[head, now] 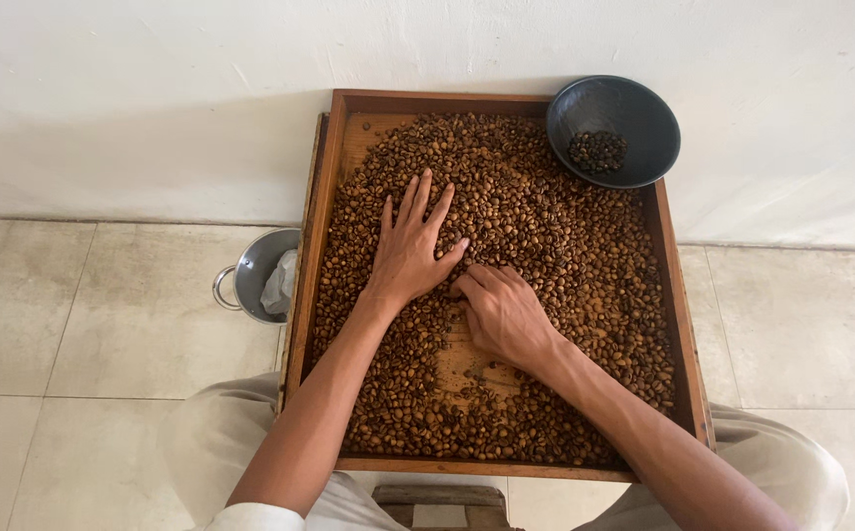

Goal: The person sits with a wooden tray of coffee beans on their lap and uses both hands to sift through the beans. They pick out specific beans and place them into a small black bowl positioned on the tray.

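Note:
A square wooden tray [688, 324] lies in front of me, covered with brown roasted beans [575, 246]. My left hand [412, 246] rests flat on the beans near the tray's middle, fingers spread and pointing away from me. Just right of it, my right hand [501, 315] is curled with its fingertips down among the beans, beside a patch of bare wood [462, 359]. Whether its fingers pinch a bean is hidden. A dark bowl [634, 103] sits on the tray's far right corner with a small heap of darker beans [597, 150] inside.
A steel pot [250, 265] with a side handle stands on the tiled floor [83, 324] left of the tray, something pale crumpled inside. A white wall [152, 98] rises behind the tray. My knees in pale trousers [211, 433] flank the near edge.

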